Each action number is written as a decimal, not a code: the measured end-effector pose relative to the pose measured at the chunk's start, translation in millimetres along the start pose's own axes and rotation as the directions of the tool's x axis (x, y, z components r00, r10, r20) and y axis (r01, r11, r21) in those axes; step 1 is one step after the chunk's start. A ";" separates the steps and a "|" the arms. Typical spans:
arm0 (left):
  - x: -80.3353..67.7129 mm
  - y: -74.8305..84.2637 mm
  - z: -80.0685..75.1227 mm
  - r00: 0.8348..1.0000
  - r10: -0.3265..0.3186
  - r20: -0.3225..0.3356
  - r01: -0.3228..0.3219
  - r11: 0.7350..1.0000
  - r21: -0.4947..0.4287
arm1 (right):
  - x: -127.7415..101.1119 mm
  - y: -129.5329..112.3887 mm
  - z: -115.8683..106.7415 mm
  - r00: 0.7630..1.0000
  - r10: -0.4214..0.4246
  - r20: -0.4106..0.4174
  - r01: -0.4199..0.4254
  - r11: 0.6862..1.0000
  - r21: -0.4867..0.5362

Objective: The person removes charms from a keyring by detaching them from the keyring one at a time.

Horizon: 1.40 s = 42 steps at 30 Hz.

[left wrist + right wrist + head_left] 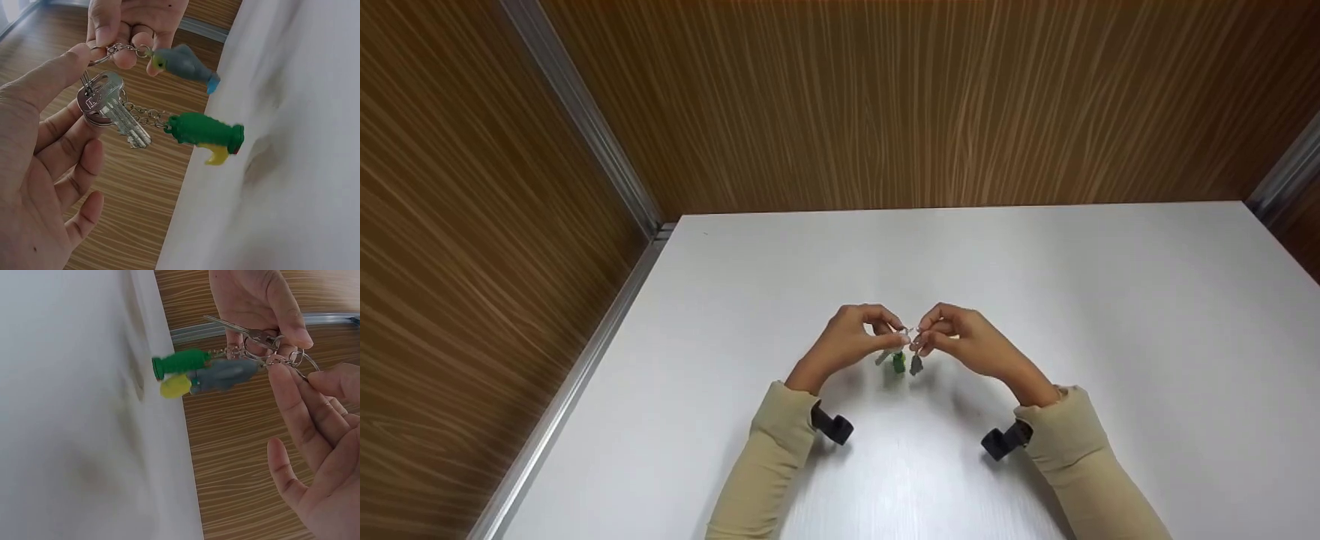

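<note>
Between the hands, left hand (846, 339) and right hand (960, 339) both pinch the key ring (97, 109).

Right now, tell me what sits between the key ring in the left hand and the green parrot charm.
A short silver chain links the key ring to the green parrot charm, alongside the key's blade. The left wrist view shows it best.

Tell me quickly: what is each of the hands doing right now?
Left hand: pinches the key ring with the key.
Right hand: pinches the small ring of the grey charm.
</note>
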<state>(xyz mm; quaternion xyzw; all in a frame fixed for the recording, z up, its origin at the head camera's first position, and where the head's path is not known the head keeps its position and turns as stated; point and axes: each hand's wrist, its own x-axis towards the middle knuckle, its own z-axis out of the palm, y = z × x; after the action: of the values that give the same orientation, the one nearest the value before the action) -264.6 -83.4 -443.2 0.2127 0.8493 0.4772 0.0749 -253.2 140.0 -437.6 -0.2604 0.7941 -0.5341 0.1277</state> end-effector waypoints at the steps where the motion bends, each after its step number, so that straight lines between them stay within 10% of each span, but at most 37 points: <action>1: 0.2 0.1 0.0 1.000 -0.005 -0.001 0.005 1.000 -0.001 | -0.2 -0.5 -0.1 1.000 -0.002 0.003 0.002 1.000 0.001; 42: -5.5 4.2 -13.3 0.996 0.089 -0.016 -0.090 0.989 -0.117 | -3.4 32.3 -72.5 0.987 0.110 -0.113 -0.128 0.978 -0.166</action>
<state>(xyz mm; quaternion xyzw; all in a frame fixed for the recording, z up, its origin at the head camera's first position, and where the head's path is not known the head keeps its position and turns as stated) -262.8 -94.3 -433.0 0.2432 0.8096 0.5307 0.0613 -294.2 208.0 -438.6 -0.1945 0.8572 -0.4673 0.0948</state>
